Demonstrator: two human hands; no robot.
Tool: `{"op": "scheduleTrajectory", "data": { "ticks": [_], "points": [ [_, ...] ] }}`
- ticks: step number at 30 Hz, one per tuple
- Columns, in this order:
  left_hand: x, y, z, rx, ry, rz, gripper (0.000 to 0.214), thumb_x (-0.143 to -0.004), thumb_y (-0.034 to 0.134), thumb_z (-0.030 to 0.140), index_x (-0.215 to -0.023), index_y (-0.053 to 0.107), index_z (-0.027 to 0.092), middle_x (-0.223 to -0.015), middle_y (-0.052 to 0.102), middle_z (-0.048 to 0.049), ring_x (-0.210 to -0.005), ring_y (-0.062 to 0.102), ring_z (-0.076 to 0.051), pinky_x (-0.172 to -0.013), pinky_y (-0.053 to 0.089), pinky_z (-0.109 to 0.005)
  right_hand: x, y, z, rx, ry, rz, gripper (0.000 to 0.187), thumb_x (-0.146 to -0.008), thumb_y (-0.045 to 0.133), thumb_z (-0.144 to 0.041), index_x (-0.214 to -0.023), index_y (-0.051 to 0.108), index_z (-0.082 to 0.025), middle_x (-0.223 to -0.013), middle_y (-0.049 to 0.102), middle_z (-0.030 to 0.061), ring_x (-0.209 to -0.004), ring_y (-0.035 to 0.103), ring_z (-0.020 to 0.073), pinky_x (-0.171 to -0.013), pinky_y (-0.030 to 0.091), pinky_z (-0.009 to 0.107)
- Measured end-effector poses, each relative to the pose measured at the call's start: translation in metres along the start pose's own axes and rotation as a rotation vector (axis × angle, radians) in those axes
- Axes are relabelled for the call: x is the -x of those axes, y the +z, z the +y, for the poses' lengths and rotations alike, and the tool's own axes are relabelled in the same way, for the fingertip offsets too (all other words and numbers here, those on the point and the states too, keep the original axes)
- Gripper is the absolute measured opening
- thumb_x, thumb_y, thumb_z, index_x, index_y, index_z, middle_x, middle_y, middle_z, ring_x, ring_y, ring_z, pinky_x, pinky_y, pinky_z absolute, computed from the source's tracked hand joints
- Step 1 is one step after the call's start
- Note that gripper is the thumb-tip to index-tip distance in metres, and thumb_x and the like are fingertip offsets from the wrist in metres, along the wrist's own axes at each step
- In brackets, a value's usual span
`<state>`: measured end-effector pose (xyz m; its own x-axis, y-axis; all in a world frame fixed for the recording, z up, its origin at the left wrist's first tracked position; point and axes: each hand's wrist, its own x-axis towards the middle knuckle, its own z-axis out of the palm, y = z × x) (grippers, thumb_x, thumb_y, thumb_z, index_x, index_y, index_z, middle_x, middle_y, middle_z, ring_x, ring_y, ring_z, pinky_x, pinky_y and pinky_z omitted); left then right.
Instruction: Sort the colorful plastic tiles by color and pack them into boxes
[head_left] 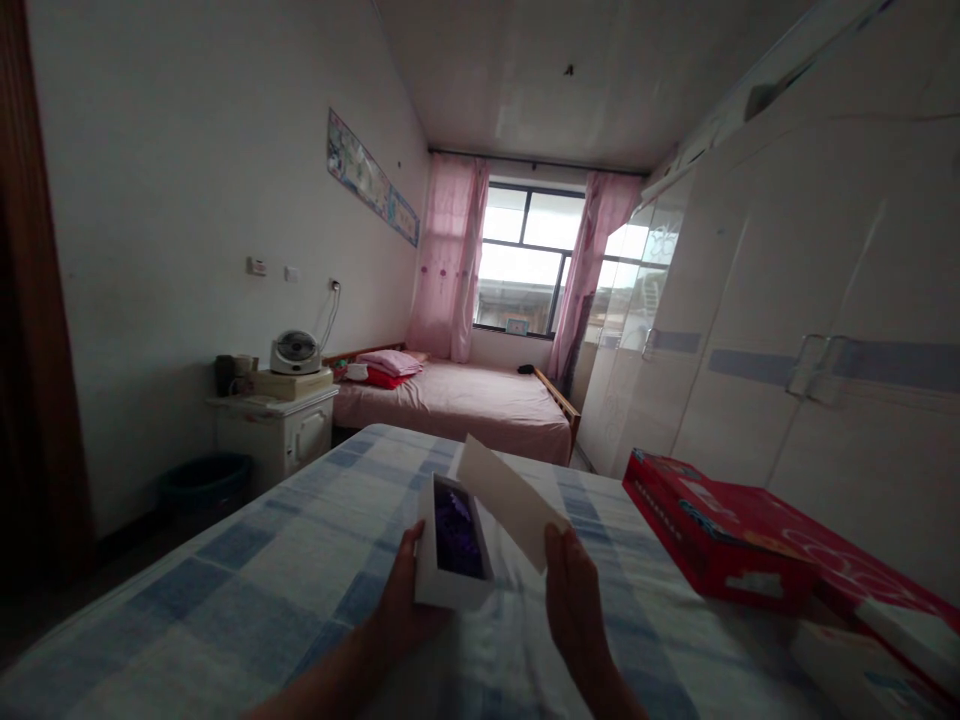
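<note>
A small white box (pixel 451 594) is gripped from its left side by my left hand (pixel 405 595), just over the checked cloth. Inside its white edges shows a dark panel (pixel 459 530) with a purple picture; whether this is a phone screen or a print I cannot tell. My right hand (pixel 574 590) pinches the near end of a flat off-white card-like piece (pixel 506 495), which tilts up and leftward beside the box. Part of each hand's fingers is hidden behind what it holds.
A blue and white checked cloth (pixel 247 590) covers the surface beneath my hands. Red boxes (pixel 720 530) and a white box (pixel 855 665) lie to the right. Beyond stand a pink-covered bed (pixel 465 410), a white cabinet (pixel 300 430) with a fan (pixel 295 350), and white wardrobes (pixel 765 300).
</note>
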<state>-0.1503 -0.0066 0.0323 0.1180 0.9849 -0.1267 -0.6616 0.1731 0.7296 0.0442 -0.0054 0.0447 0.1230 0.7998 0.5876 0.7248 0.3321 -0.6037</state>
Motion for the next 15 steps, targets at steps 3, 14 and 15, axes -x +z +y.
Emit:
{"op": "scheduleTrajectory", "data": {
  "ticks": [3,14,15],
  "points": [
    [0.003,-0.028,0.03,0.008,0.02,0.087,0.05,-0.072,0.056,0.054,-0.106,0.057,0.017,-0.069,0.066,-0.0042,-0.064,0.065,-0.023,-0.067,0.052,-0.035,-0.004,-0.006,0.026,-0.098,0.112,0.054,0.054,-0.089,0.02,-0.048,-0.097,0.061,-0.015,-0.096,0.066,0.0156,-0.091,0.06,0.0246,-0.08,0.047,0.036],
    [0.019,-0.116,0.146,-0.318,0.102,0.38,0.04,-0.077,0.053,0.048,-0.098,0.06,0.015,-0.069,0.064,-0.0046,-0.056,0.058,-0.017,-0.057,0.047,-0.03,0.0,-0.013,0.037,-0.475,0.486,-0.034,0.037,-0.072,0.041,-0.047,-0.081,0.06,-0.016,-0.073,0.064,0.0082,-0.076,0.059,0.022,-0.064,0.045,0.03],
    [0.02,-0.12,0.152,-0.386,0.091,0.423,0.042,-0.077,0.054,0.05,-0.098,0.061,0.014,-0.069,0.064,-0.005,-0.056,0.057,-0.017,-0.056,0.046,-0.029,0.0,-0.013,0.036,-0.468,0.472,-0.032,0.037,-0.071,0.041,-0.047,-0.08,0.06,-0.016,-0.073,0.064,0.0083,-0.077,0.059,0.0221,-0.064,0.045,0.03]
  ]
}}
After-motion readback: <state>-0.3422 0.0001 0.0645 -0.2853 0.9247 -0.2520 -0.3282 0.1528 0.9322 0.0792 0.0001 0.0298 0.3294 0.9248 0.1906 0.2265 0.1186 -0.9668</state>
